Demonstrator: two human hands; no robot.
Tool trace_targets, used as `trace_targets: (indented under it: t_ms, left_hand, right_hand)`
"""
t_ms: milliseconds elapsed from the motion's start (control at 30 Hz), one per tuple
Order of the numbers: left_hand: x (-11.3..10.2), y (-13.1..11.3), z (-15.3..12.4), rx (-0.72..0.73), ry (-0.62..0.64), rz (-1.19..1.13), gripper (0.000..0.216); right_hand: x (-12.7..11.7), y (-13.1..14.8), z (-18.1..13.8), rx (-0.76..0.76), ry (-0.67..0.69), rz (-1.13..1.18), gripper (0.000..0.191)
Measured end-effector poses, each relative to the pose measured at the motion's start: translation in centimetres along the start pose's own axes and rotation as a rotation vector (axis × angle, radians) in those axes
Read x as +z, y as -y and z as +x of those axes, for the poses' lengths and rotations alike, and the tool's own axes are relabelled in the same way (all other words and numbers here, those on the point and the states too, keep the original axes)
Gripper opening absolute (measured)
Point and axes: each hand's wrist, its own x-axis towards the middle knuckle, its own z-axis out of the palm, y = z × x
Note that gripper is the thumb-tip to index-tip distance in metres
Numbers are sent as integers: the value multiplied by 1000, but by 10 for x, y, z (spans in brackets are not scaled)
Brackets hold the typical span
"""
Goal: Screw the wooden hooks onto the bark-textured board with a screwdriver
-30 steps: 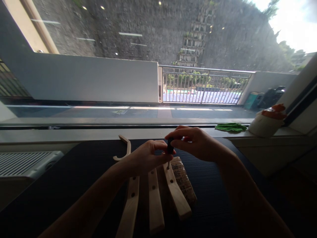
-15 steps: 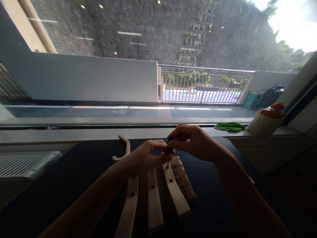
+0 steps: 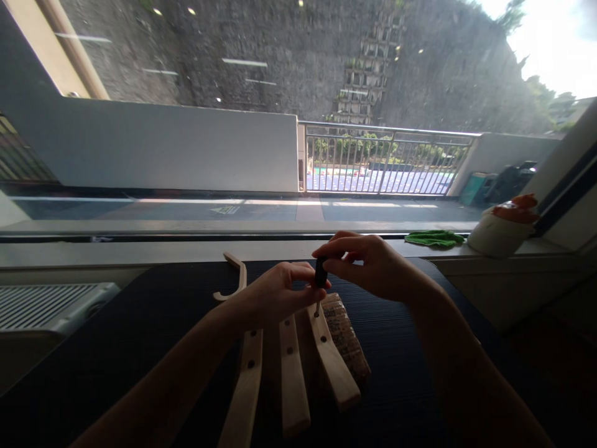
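Three pale wooden slats with holes lie side by side on the dark table (image 3: 116,348); the right slat (image 3: 332,361) has a small screwdriver (image 3: 319,277) standing upright in its top hole. My right hand (image 3: 368,267) pinches the black handle of the screwdriver from above. My left hand (image 3: 275,295) is closed around the upper ends of the slats and steadies the screwdriver shaft with its fingertips. The middle slat (image 3: 293,373) and left slat (image 3: 245,392) lie beside it. A brown patterned packet (image 3: 347,342) lies under the right slat.
A curved wooden piece (image 3: 233,277) lies at the table's far edge, left of my hands. On the window sill at right sit a green cloth (image 3: 433,239) and a white pot with an orange top (image 3: 501,230). A white radiator (image 3: 51,305) is at left.
My right hand's fingers have shifted slightly around the screwdriver handle, as in turning it. The slats and my left hand stay where they were.
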Motion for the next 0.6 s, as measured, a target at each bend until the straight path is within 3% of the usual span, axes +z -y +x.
trace_targets:
  t_ms: [600]
  left_hand:
    - [1,2,0,-62,3,-43,34]
  right_hand:
    - [5,-1,0,76,14,123,24]
